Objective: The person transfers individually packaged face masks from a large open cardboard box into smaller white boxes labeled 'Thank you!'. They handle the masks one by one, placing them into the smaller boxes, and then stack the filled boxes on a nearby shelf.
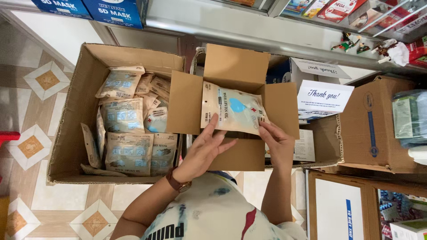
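Nearest the camera, a patterned shirt (213, 213) and a watch (178, 183) on the left wrist. Just above, the left hand (205, 149) lies flat, fingers spread wide, fingertips pressing the lower edge of a packet (233, 109); it looks to be steadying rather than gripping. Beside it the right hand (278, 144) pinches the packet's lower right corner between thumb and fingers, so the packet sits level over the mouth of a small box (235, 106), its flaps folded out to all four sides. What lies inside under the packet is hidden. Left of the left hand, a big box (75, 115) stands open on the tiled floor (31, 142), stacked with more packets (129, 153) of the same kind, some flat, some on edge along the wall. Right of the right hand, a white card (324, 98) stands on another carton, with a brown carton (373, 129) farther out. Beyond the hands, blue boxes (113, 11) and shelf goods are cut off by the top edge.
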